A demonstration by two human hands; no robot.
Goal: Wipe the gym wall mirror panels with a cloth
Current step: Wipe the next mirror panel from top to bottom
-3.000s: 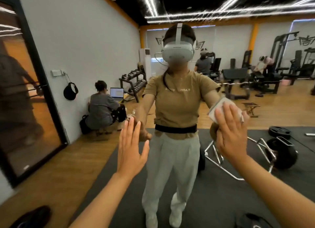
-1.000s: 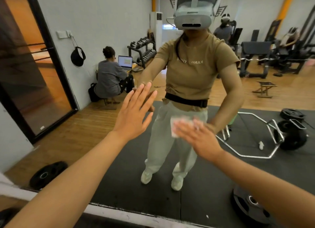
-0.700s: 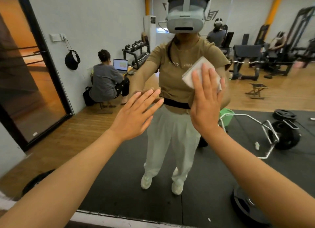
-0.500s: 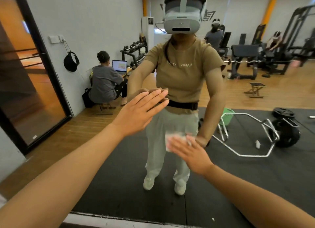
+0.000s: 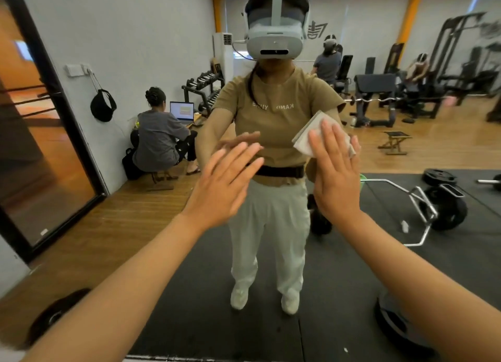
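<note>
Your right hand [image 5: 336, 172], fingers straight, presses the cloth [image 5: 307, 136] flat under its fingertips against the mirror [image 5: 406, 253]; your left hand [image 5: 222, 182] rests open just beside it.

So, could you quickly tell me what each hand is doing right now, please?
Left hand: open, fingers straight, flat toward the mirror, holding nothing.
Right hand: open, straight fingers pressing the white cloth against the mirror.

Single head view, facing mirror [image 5: 108, 36] close, angled slightly down.
</note>
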